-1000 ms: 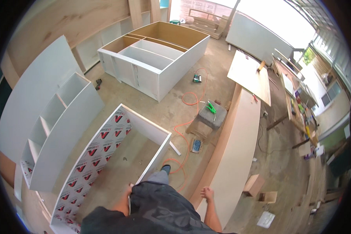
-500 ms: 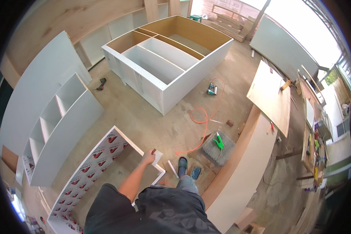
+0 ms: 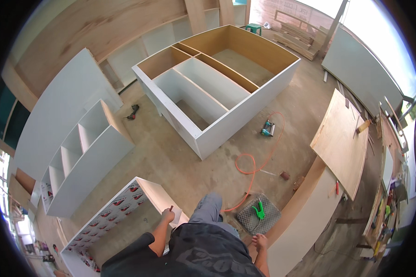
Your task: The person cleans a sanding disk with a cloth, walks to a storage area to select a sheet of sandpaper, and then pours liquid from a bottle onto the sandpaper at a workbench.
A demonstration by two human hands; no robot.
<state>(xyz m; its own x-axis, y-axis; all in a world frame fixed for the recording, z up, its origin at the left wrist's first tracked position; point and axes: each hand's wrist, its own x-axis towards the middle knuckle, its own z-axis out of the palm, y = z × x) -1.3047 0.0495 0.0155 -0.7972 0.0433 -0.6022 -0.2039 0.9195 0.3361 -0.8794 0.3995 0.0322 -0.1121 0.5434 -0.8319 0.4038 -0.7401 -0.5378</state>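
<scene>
Left grip (image 3: 167,216): closed on small brown piece (image 3: 172,207)
Right grip (image 3: 260,242): curled; cannot tell if holding anything
Open frame (image 3: 153,193): near left grip
Frame edge: best kept clear of piece

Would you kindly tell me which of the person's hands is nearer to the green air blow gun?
The right hand, just below the green air blow gun in the picture; the left hand is farther off, to its left.

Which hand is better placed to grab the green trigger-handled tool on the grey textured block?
Probably your right hand: it appears closer to the green tool and grey block. Your left hand, farther off, holds a small brown object. Whether the right is empty, I can't tell.
</scene>
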